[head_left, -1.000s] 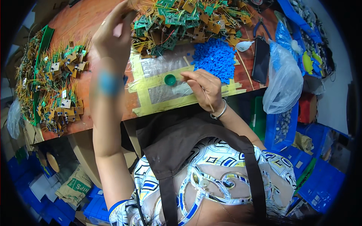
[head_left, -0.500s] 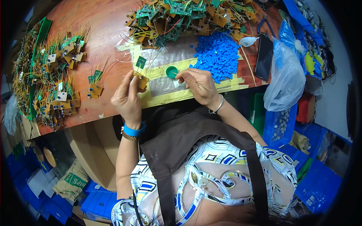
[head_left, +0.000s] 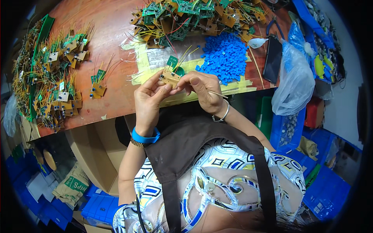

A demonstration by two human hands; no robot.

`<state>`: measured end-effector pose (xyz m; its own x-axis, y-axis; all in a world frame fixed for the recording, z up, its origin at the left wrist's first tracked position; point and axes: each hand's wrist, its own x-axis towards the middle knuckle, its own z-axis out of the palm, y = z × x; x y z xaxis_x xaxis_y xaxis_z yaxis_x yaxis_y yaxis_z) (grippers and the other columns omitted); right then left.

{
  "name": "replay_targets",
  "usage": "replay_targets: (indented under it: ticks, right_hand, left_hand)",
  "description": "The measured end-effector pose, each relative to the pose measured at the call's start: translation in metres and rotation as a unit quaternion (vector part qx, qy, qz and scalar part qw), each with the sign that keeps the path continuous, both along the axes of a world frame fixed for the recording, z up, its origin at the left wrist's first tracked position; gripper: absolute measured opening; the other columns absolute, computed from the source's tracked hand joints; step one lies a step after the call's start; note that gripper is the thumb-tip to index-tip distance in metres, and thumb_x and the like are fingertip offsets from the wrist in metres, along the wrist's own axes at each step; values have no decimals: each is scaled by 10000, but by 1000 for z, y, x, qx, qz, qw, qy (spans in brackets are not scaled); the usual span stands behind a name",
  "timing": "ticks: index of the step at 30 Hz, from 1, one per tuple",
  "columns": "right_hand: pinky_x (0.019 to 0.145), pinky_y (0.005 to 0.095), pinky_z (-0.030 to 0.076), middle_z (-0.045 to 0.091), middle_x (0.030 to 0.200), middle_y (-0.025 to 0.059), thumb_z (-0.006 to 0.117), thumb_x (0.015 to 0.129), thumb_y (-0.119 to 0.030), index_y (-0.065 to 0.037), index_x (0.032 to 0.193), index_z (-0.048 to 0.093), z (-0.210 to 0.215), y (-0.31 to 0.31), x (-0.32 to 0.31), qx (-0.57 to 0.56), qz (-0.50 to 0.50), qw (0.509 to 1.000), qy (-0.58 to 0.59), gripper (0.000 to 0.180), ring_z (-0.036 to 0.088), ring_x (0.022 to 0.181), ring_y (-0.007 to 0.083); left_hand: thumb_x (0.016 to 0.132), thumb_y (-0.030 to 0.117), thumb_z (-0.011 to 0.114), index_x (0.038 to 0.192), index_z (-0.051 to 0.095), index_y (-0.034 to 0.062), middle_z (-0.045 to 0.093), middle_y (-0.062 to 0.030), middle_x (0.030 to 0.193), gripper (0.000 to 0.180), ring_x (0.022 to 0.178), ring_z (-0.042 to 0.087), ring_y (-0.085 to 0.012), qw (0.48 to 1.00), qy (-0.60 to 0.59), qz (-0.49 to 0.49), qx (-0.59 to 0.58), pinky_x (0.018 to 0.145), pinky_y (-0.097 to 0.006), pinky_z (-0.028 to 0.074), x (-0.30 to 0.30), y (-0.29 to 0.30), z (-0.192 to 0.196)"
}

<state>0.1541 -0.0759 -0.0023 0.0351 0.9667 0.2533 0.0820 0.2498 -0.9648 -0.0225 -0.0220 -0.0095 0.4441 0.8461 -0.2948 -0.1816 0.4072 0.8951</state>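
Observation:
My left hand [head_left: 149, 101] pinches a tan circuit board [head_left: 169, 78] by its left and lower edges. A small green board and several thin wires stand up from its far side. Close against its right edge, my right hand [head_left: 206, 90] grips a thin wooden stick [head_left: 218, 94], whose back end sticks out past the palm. The stick's front tip is hidden by the fingers. Just behind the held board, a small green cap [head_left: 180, 71] is partly covered. Right of it lies a heap of small blue plastic pieces [head_left: 223, 58].
A large pile of wired circuit boards [head_left: 194, 19] fills the far side of the table. More boards [head_left: 64, 97] stand in groups at the left, one small cluster [head_left: 98, 88] apart. A black phone [head_left: 272, 58], pliers [head_left: 275, 26] and a clear plastic bag [head_left: 293, 81] lie at the right.
My left hand has brought the circuit board rightward, next to my right hand and in front of the green cap. The stick's front end has left the cap.

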Motion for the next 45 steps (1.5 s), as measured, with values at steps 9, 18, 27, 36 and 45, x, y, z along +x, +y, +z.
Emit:
replay_targets:
  ticks: [9, 18, 27, 36, 45]
  right_hand:
    - [668, 286, 497, 681, 839, 108, 534, 994, -203, 28, 943, 674, -4, 2, 4, 58, -5, 994, -98, 274, 629, 726, 193]
    - [711, 321, 514, 678, 840, 107, 649, 881, -37, 19, 952, 680, 9, -2, 6, 102, -14, 981, -163, 95, 655, 791, 254]
    - [683, 358, 498, 658, 777, 94, 662, 807, -28, -24, 917, 672, -25, 39, 51, 128, -250, 824, -492, 111, 636, 788, 250]
    - [673, 353, 435, 635, 724, 58, 702, 717, -36, -68, 816, 666, -33, 47, 46, 111, -270, 797, -529, 110, 602, 760, 233]
    - [696, 346, 465, 659, 779, 47, 783, 664, -11, -79, 843, 676, 9, 15, -8, 138, -144, 938, -284, 219, 617, 777, 243]
  left_hand:
    - [903, -54, 604, 1338, 491, -84, 662, -116, 968, 451, 838, 679, -154, 1000, -19, 5, -7, 784, -261, 577, 3, -1, 1]
    - [904, -49, 606, 1347, 481, -82, 656, -105, 962, 462, 840, 681, -166, 1000, -17, 4, -1, 793, -269, 577, 2, 0, 1]
    - [901, -21, 627, 1338, 502, -54, 612, -57, 954, 456, 869, 687, -196, 998, -24, 53, 4, 820, -306, 592, 0, 0, -2]
    - [895, -34, 630, 1326, 518, -53, 616, -58, 940, 445, 840, 683, -181, 998, -13, 50, 30, 799, -288, 591, -2, -2, -4]
    - [884, -85, 612, 1295, 534, -75, 665, -116, 956, 419, 858, 673, -166, 999, -2, -6, 43, 793, -289, 586, 5, -7, -3]
